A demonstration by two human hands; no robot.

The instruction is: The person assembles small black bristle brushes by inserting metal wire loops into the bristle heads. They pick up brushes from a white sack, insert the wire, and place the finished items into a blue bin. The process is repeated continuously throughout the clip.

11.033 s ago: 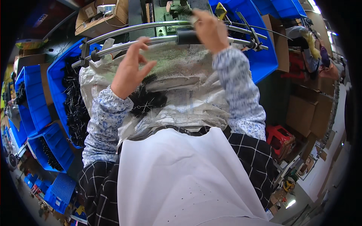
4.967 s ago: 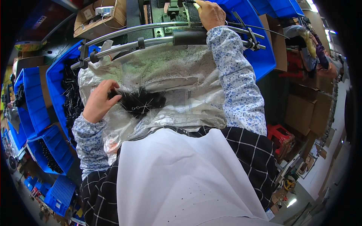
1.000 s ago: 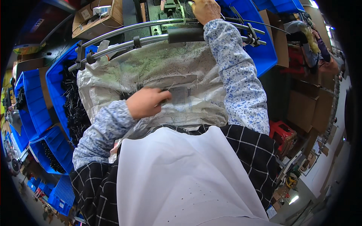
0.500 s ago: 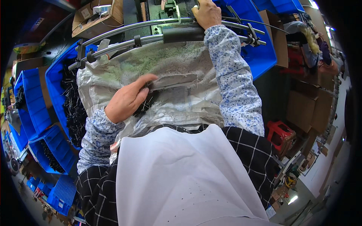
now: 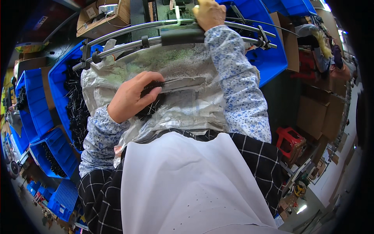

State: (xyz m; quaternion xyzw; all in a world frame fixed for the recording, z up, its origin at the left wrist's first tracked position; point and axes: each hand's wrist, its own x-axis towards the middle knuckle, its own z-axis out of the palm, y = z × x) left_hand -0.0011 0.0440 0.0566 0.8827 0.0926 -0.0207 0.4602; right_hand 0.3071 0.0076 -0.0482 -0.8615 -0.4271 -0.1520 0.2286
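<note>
My left hand (image 5: pixel 134 95) is curved over a small heap of black parts with thin metal pins (image 5: pixel 147 112). Its thumb and fingers are apart, with black parts showing in the gap. Under the heap, a worn whitish woven sheet (image 5: pixel 194 105) spreads from my lap up to a curved metal double rail (image 5: pixel 124 46). My right hand (image 5: pixel 210 15) reaches beyond the rail to the green machine (image 5: pixel 183 9), its fingers bent together at the upper picture edge. Something yellow shows at its fingertips; what they grip is hidden.
A blue bin (image 5: pixel 58 84) of black pinned parts stands left of the sheet, another blue bin (image 5: pixel 272 58) at right behind the rail. Several blue bins are stacked farther left. A cardboard box (image 5: pixel 103 19) sits at the upper left, a red stool (image 5: pixel 288 142) at the right.
My left hand has shifted slightly up, and its thumb and fingers have spread wider. My right hand has moved a little left and up at the machine.
</note>
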